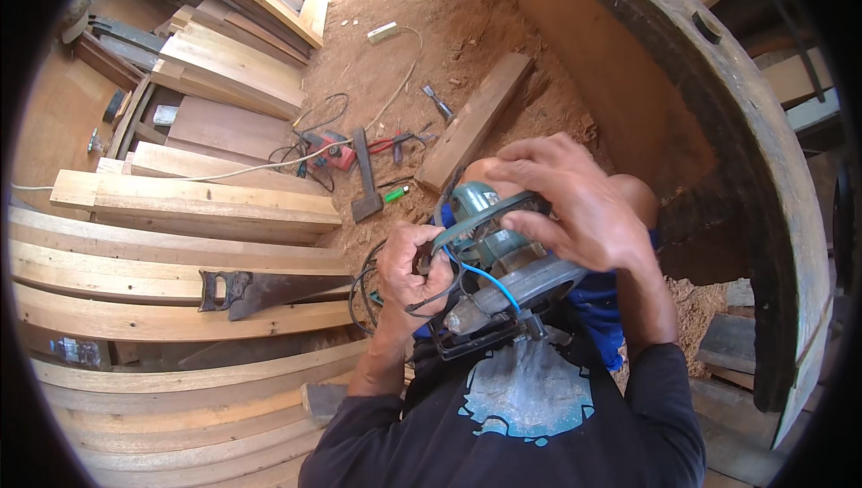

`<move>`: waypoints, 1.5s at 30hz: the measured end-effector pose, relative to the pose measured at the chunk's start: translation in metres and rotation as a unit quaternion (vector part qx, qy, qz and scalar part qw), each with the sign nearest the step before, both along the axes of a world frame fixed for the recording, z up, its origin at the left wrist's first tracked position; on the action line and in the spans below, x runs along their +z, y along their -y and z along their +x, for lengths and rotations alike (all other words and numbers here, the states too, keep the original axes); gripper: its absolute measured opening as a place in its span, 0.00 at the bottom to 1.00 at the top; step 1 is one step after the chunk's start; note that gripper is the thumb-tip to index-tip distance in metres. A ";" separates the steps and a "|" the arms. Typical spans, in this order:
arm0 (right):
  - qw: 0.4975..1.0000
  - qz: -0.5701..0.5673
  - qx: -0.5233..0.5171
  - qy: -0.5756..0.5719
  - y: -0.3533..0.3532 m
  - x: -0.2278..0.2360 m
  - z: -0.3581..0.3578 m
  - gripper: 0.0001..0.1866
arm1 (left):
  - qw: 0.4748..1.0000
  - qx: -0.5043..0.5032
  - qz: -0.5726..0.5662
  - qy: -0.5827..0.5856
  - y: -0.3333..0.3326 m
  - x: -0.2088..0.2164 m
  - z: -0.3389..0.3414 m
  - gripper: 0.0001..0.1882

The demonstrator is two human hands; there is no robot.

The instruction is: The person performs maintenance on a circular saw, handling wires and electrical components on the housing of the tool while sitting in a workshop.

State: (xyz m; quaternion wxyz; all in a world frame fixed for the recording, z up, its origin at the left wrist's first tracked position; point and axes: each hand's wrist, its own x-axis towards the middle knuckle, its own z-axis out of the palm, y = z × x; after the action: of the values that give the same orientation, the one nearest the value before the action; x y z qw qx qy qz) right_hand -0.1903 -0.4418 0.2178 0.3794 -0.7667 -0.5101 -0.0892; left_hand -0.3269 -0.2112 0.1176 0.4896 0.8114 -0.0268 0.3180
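Observation:
A teal and grey circular saw [492, 259] rests in my lap, tilted, with a blue wire and black cord hanging from it. My left hand [409, 272] grips the saw's left side near the black cord. My right hand [575, 205] lies over the top of its motor housing, fingers spread and curled around the teal handle. The metal base plate points down toward my dark shirt.
Stacked pale wooden planks [180, 210] fill the left, with a hand saw [260, 290] lying on them. On the dirt floor ahead lie a red power tool [330, 149], a hatchet [364, 174], pliers, a plank [474, 120] and a white cable. A large curved wooden structure [763, 156] stands at right.

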 end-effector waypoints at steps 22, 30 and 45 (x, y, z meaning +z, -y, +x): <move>0.983 -0.152 0.090 -0.058 -0.046 0.000 -0.029 0.15 | 0.996 -0.012 0.084 0.033 0.011 0.013 -0.010 0.15; 0.973 -0.205 0.072 -0.072 -0.057 0.005 -0.025 0.17 | 0.991 0.013 0.116 0.072 0.010 0.010 -0.002 0.14; 0.957 -0.131 0.182 -0.184 0.001 -0.017 0.019 0.22 | 0.981 -0.169 0.092 -0.021 -0.007 0.028 -0.004 0.23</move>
State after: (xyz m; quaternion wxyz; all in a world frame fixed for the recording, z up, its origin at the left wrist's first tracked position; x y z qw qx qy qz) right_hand -0.1711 -0.4428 0.2012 0.3730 -0.7067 -0.5698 0.1919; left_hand -0.3309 -0.2043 0.1459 0.4598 0.8434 -0.1828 0.2094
